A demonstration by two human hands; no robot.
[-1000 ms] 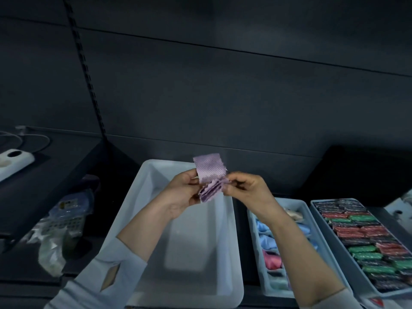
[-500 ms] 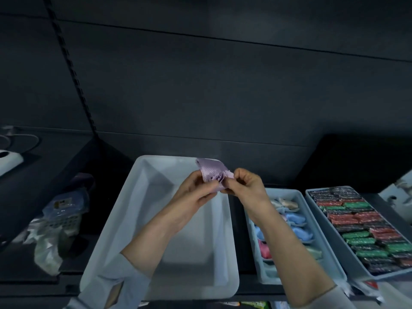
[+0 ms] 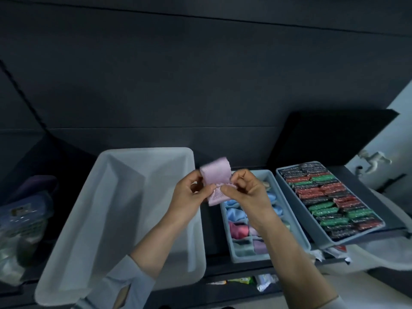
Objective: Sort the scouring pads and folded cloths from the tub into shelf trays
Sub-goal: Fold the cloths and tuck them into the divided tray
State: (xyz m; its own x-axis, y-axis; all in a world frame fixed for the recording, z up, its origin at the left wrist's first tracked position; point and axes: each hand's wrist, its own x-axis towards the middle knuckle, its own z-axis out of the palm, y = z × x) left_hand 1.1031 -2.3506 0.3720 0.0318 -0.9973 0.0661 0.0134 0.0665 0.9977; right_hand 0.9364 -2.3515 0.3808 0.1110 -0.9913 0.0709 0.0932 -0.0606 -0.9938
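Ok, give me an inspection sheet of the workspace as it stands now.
Surface: dark shelf, trays on it.
Job's things: lilac cloth held above the gap between white tub and cloth tray; pad tray packed with red, green and dark pads.
Clutter: plastic bags at left; packets below the shelf edge.
Hands: left hand and right hand both pinch the cloth.
Cables: nothing seen.
Surroundings: dark back panel.

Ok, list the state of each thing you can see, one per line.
Lilac woven cloth: part-folded, pinched by both hands.
Left hand: pinching cloth.
Right hand: pinching cloth.
Large white plastic tub: empty.
Narrow divided tray: holds folded cloths.
Wide tray: packed with scouring pads.
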